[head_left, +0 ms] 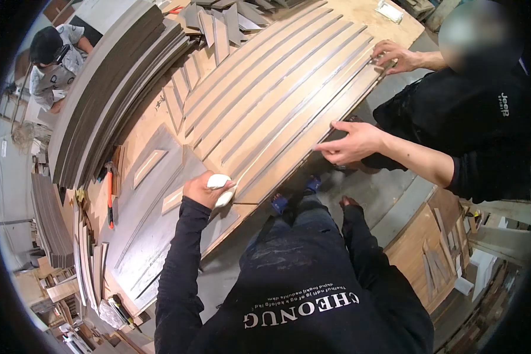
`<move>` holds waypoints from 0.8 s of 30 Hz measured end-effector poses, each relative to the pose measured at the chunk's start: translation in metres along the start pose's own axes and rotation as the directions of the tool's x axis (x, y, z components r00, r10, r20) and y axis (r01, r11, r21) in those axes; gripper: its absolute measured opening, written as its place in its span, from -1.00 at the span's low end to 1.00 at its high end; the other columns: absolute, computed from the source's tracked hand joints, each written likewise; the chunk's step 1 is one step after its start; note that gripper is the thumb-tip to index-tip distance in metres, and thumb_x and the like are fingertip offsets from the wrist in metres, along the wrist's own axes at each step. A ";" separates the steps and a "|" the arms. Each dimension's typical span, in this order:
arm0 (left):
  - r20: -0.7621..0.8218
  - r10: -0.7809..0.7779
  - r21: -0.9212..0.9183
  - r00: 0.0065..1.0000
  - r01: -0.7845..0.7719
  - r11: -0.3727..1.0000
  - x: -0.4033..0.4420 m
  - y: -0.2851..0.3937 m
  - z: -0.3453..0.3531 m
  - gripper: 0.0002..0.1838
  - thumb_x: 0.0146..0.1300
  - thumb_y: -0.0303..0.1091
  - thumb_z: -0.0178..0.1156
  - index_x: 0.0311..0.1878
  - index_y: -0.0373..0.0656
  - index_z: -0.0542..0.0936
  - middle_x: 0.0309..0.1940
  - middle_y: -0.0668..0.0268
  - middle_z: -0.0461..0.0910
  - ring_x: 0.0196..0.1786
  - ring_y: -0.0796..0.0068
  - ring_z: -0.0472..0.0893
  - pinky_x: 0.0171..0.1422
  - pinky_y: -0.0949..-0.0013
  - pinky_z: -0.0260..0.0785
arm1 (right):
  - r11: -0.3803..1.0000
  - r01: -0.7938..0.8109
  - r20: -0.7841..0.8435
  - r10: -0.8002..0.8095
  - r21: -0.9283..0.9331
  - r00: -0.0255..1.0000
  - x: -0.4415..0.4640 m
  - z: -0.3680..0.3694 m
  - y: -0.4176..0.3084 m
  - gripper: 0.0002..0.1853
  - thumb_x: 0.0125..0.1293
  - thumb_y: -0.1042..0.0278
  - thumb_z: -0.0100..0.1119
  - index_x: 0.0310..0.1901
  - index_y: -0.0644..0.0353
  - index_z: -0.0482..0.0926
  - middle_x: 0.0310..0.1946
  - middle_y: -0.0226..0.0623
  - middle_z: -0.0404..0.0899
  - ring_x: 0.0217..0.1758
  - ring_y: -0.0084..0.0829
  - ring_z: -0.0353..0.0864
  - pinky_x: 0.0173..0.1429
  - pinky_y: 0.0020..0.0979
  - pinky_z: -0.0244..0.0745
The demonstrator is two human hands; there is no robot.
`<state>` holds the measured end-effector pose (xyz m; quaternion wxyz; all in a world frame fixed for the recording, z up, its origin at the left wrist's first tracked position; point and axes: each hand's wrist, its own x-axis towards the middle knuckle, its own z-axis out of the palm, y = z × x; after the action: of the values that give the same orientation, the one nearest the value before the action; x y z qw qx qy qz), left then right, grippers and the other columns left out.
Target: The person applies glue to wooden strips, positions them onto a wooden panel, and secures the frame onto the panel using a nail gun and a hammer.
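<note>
My left hand [198, 190] is closed around a white squeeze bottle [219, 182] at the near left end of a curved wooden panel [271, 112]. The panel has several grey strips running along its length. A pale line, like glue, runs up along the panel from the bottle. My right hand [350, 202] hangs low beside my body, away from the table; its fingers are too small and dark to make out. A co-worker's two hands [355, 143] touch the panel's right edge.
Tall stacks of curved grey boards [109, 76] stand at the left. An orange-handled tool [110, 197] lies near a grey curved sheet [153, 206]. Wood offcuts [218, 29] pile at the back. Another person [53, 65] is at far left; a low wooden table [419, 259] stands right.
</note>
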<state>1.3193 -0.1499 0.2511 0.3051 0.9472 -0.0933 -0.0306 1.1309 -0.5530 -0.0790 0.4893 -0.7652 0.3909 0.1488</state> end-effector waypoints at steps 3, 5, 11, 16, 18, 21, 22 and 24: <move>0.021 -0.056 0.142 0.998 0.053 0.989 -0.006 -0.008 -0.005 -0.70 -0.14 -0.11 0.39 -0.47 -0.12 0.58 -0.62 0.24 0.57 -0.52 0.36 0.60 -0.42 0.42 0.41 | 0.997 0.020 -0.038 -0.023 -0.069 0.999 -0.041 -0.012 -0.047 -0.47 0.22 -0.11 -0.09 -0.24 0.31 0.54 -0.33 -0.20 0.56 -0.23 -0.36 0.50 -0.11 -0.39 0.33; -0.011 -0.123 -0.216 0.992 0.117 0.969 -0.014 -0.018 -0.011 -0.72 -0.07 -0.18 0.36 -0.44 -0.19 0.58 -0.61 0.28 0.58 -0.52 0.51 0.59 -0.39 0.47 0.40 | 0.997 0.024 -0.051 -0.027 -0.067 0.998 -0.060 -0.018 -0.065 -0.47 0.23 -0.11 -0.10 -0.25 0.31 0.54 -0.34 -0.20 0.56 -0.23 -0.36 0.50 -0.11 -0.39 0.33; 0.049 -0.122 -0.391 0.991 0.132 0.911 -0.033 -0.010 -0.014 -0.74 0.01 -0.22 0.31 -0.44 -0.25 0.58 -0.59 0.32 0.59 -0.51 0.61 0.54 -0.39 0.51 0.36 | 0.994 0.015 -0.086 -0.025 -0.112 0.996 -0.063 -0.026 -0.034 -0.47 0.22 -0.12 -0.11 -0.29 0.30 0.55 -0.38 -0.18 0.56 -0.26 -0.34 0.50 -0.12 -0.36 0.34; 0.147 -0.076 -0.227 0.986 0.109 0.968 -0.027 0.002 0.000 -0.74 0.00 -0.23 0.32 -0.46 -0.25 0.57 -0.61 0.32 0.56 -0.51 0.59 0.53 -0.39 0.49 0.35 | 0.993 0.000 -0.084 -0.010 -0.115 0.996 -0.071 -0.027 -0.014 -0.50 0.23 -0.11 -0.11 -0.30 0.26 0.55 -0.41 -0.19 0.55 -0.28 -0.37 0.50 -0.15 -0.36 0.34; 0.156 -0.040 -0.189 0.987 0.070 0.979 -0.023 0.004 0.004 -0.74 -0.02 -0.21 0.33 -0.47 -0.23 0.57 -0.63 0.31 0.55 -0.52 0.57 0.53 -0.41 0.48 0.35 | 1.000 0.022 -0.112 -0.021 0.010 0.994 -0.074 -0.022 -0.010 -0.51 0.23 -0.10 -0.11 -0.32 0.25 0.55 -0.44 -0.21 0.54 -0.31 -0.39 0.49 -0.18 -0.37 0.34; 0.100 0.070 -0.068 0.993 -0.064 0.996 -0.017 0.010 0.007 -0.68 -0.05 -0.07 0.34 -0.55 -0.14 0.56 -0.68 0.25 0.53 -0.59 0.38 0.57 -0.49 0.43 0.35 | 0.996 -0.068 -0.025 0.067 -0.063 0.997 -0.087 -0.029 -0.028 -0.42 0.24 -0.16 -0.22 -0.21 0.25 0.57 -0.22 -0.08 0.55 -0.10 -0.19 0.51 0.00 -0.26 0.34; 0.117 0.067 -0.053 0.991 -0.061 0.997 -0.015 0.011 0.008 -0.68 -0.05 -0.08 0.34 -0.55 -0.15 0.55 -0.69 0.26 0.52 -0.60 0.41 0.55 -0.48 0.43 0.35 | 0.998 -0.045 -0.056 0.042 -0.048 0.998 -0.084 -0.027 -0.022 -0.45 0.24 -0.14 -0.19 -0.28 0.26 0.56 -0.32 -0.14 0.53 -0.19 -0.27 0.49 -0.07 -0.31 0.33; 0.153 0.057 -0.021 0.987 -0.054 0.998 -0.013 0.012 0.008 -0.68 -0.05 -0.11 0.35 -0.54 -0.17 0.53 -0.70 0.27 0.50 -0.61 0.48 0.52 -0.48 0.43 0.34 | 1.000 0.002 -0.116 -0.004 -0.024 0.993 -0.078 -0.023 -0.012 -0.48 0.24 -0.11 -0.12 -0.42 0.28 0.54 -0.53 -0.28 0.50 -0.37 -0.43 0.45 -0.21 -0.40 0.32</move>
<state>1.3042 -0.1617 0.2515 0.3055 0.9366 -0.1424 -0.0955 1.0850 -0.5347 -0.0129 0.4567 -0.7790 0.4159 0.1078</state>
